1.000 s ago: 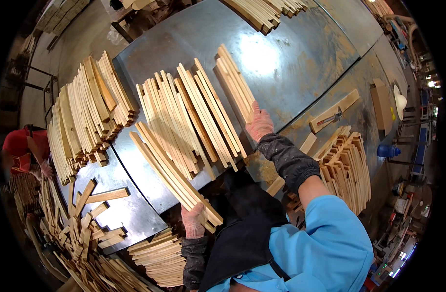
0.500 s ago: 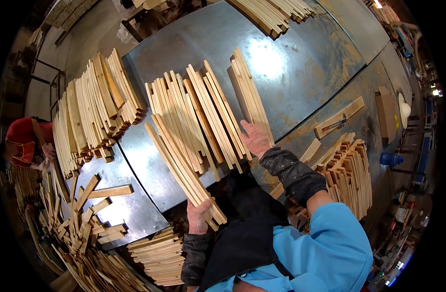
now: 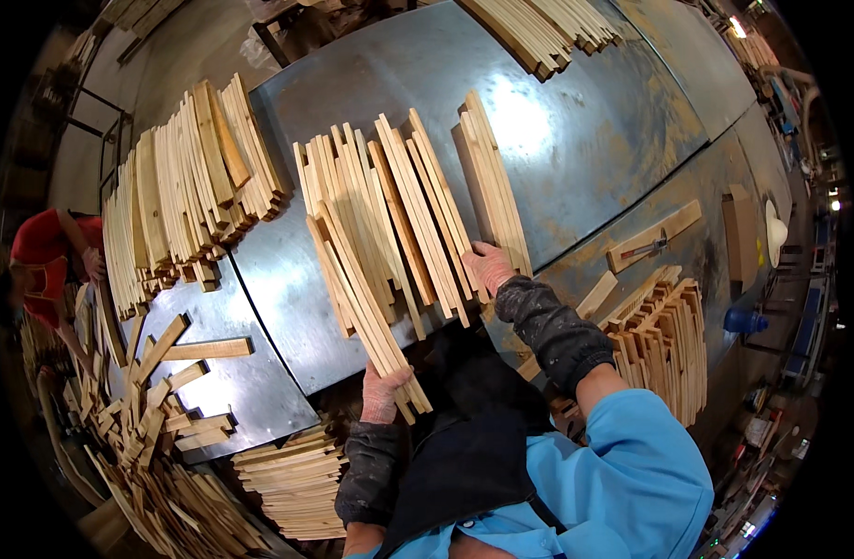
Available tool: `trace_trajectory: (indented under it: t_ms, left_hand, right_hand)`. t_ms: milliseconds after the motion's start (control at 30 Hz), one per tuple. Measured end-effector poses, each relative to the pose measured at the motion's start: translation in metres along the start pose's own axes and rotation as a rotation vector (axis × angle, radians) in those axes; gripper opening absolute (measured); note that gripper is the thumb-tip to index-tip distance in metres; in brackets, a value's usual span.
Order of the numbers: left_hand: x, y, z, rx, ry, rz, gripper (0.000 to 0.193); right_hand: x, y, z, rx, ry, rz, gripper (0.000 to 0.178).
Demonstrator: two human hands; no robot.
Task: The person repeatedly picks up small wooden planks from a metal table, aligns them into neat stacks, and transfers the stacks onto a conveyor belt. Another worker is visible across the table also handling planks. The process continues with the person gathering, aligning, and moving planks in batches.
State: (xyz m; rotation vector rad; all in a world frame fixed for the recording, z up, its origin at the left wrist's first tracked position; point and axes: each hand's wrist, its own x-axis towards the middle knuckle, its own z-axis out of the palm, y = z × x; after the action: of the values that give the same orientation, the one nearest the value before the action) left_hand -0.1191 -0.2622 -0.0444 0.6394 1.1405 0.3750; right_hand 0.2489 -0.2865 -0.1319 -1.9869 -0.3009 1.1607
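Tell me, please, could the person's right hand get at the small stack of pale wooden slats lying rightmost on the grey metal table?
Probably yes: the right hand already rests at the near end of that stack of slats, nothing between them.

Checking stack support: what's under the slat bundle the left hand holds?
Under the slat bundle lie more fanned wooden slats on the grey metal table. Its near end overhangs the edge onto the left hand. The table beneath is covered.

The left hand (image 3: 384, 391) is held curled, palm up, at the table's near edge; the right hand (image 3: 487, 267) is stretched forward, fingers bent, forearm raised.
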Motion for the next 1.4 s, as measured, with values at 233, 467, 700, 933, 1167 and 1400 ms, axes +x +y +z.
trace_trajectory:
  t_ms: [233, 467, 700, 933, 1167, 1400]
  left_hand:
    - [0.003, -0.003, -0.004, 0.003, -0.004, -0.013, 0.057]
    - [0.015, -0.014, -0.013, 0.022, 0.003, -0.040, 0.060]
    - [0.022, -0.025, -0.024, 0.014, -0.005, -0.020, 0.066]
    - [0.029, -0.031, -0.034, -0.055, -0.084, -0.051, 0.069]
    - [0.033, -0.037, -0.034, -0.233, -0.152, 0.031, 0.067]
    - [0.038, 0.009, -0.007, 0.255, 0.001, 0.144, 0.083]
  right_hand:
    - [0.001, 0.007, -0.003, 0.201, -0.003, 0.094, 0.068]
    - [0.001, 0.017, 0.009, -0.622, 0.211, -0.219, 0.063]
    - [-0.088, -0.004, 0.009, -0.565, 0.521, -0.563, 0.052]
    - [-0.190, 0.020, 0.076, -0.537, 0.104, -0.677, 0.057]
    - [-0.219, 0.037, 0.118, -0.542, -0.217, -0.597, 0.080]
    - [-0.222, 0.013, 0.119, -0.691, -0.293, -0.463, 0.089]
